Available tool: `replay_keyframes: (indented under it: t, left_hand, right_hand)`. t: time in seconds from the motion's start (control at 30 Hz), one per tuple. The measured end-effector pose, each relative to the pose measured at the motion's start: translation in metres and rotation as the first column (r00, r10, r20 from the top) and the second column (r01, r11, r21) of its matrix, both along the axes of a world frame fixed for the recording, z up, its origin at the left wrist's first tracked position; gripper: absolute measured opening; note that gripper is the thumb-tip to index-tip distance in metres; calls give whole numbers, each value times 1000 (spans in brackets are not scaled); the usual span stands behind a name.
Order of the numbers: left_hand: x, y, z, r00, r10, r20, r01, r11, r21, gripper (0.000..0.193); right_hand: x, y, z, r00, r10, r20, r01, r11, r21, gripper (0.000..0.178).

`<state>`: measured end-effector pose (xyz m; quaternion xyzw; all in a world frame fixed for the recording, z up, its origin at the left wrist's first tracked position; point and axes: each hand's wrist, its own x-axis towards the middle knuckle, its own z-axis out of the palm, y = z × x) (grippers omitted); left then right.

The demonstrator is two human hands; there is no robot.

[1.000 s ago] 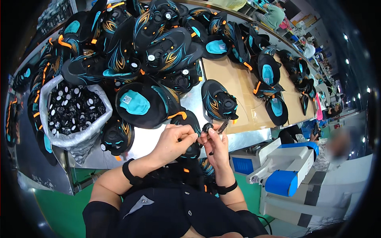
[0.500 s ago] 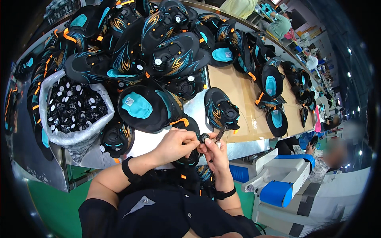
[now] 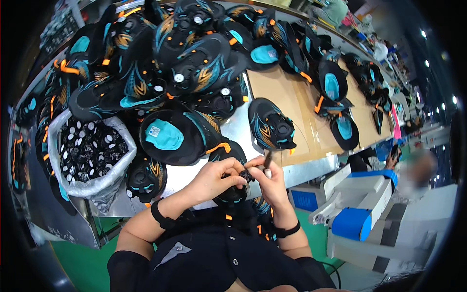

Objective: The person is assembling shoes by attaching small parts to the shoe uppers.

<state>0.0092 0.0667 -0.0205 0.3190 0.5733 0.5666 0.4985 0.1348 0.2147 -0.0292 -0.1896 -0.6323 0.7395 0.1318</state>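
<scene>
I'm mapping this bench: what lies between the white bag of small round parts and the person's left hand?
In the head view, one black shoe upper with teal and orange trim lies between the bag and the left hand, beside the bag.

A long workbench stands on green floor under ceiling lights.

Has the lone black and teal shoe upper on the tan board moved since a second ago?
No. The shoe upper lies at the same spot on the tan board, beside the board's left edge; only the head camera shifted.
</scene>
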Motion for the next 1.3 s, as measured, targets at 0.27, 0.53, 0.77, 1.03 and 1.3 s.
replay_keyframes:
  t: [0.27,0.53,0.77,1.03,1.3]
  left_hand:
    - [11,16,14,923,234,-305,-214,972,97,24]
    - [25,7,-28,900,414,-135,-373,894,249,15]
    - [-26,-25,-15,771,307,558,-493,843,215,23]
    - [32,27,31,872,87,-482,-129,990,-54,4]
    - [23,6,37,967,222,-127,-224,975,-1,3]
  right_hand:
    - [-16,10,13,987,-48,-154,131,795,592,15]
    - [3,-8,-31,929,-191,-318,-16,835,-549,17]
    - [23,-5,-50,770,-495,-403,-89,542,-835,15]
    - [24,21,5,907,-217,-362,122,956,-267,17]
    - [21,7,18,923,109,-369,300,398,867,24]
